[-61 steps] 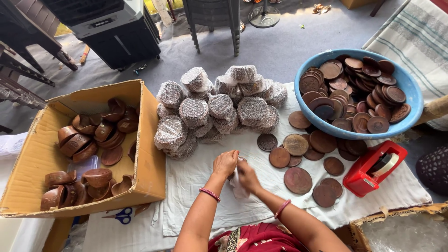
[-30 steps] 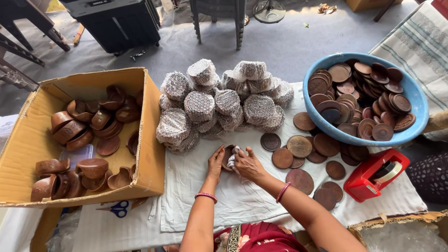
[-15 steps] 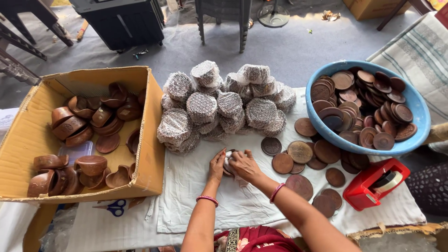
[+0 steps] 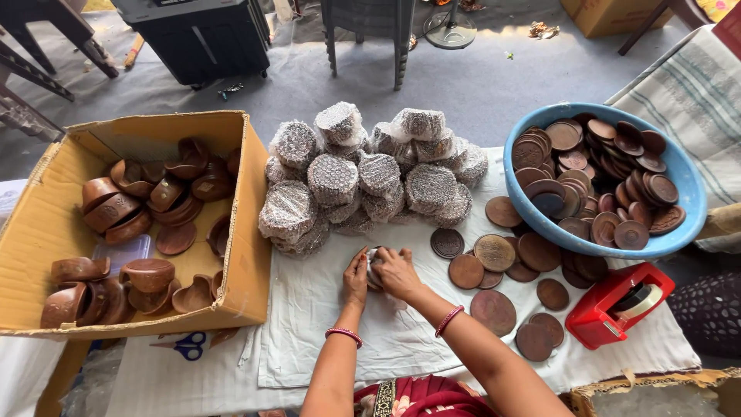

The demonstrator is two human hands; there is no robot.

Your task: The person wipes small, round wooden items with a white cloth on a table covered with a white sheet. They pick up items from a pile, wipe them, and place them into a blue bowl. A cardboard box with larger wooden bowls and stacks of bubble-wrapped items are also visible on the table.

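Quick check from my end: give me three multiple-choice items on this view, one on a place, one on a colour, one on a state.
1. Where is the red tape dispenser?
A. In the cardboard box
B. Right of the hands, on the white cloth
C. In the basin

2. What colour is the basin of round lids?
A. Blue
B. Green
C. Yellow

3. What are the hands doing?
A. Resting apart
B. Together around a small wrapped piece
C. Holding scissors

Answers: 1 B, it sits below the basin. 2 A, its rim is blue. 3 B, left hand and right hand enclose the wrapped piece.

A grey carpeted floor (image 4: 494,81) lay sunlit beyond the surface's far edge, bearing dark metal chair legs (image 4: 367,38).
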